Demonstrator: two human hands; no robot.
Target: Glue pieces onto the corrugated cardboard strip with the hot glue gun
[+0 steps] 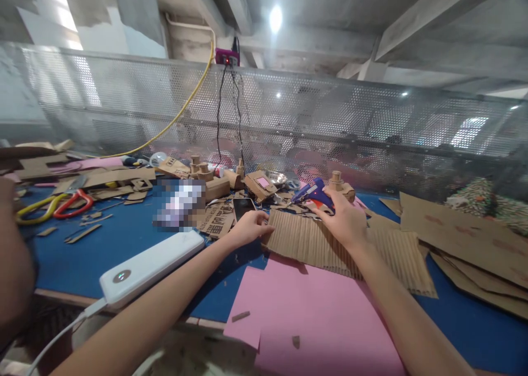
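Note:
A strip of corrugated cardboard (303, 241) with its ridges showing lies across pink paper (313, 310). My left hand (249, 228) is closed at the strip's left end, pinching its edge between thumb and fingers. Above the far edge of the strip, my right hand (346, 219) has thumb and fingers closed around the rear of a blue glue gun (309, 191) with an orange trigger. The gun's nozzle points left; part of its handle is hidden by my hand. A dark phone (243, 206) lies just behind my left hand.
A white power bank (150, 268) with a cable sits at left. Yellow-and-red-handled scissors (74, 204) lie among cardboard scraps. Cardboard sheets (466, 238) are stacked at right. Small cardboard constructions (216, 188) stand along the back, before a perforated metal screen (289, 123). Another person's arm (14, 260) shows at far left.

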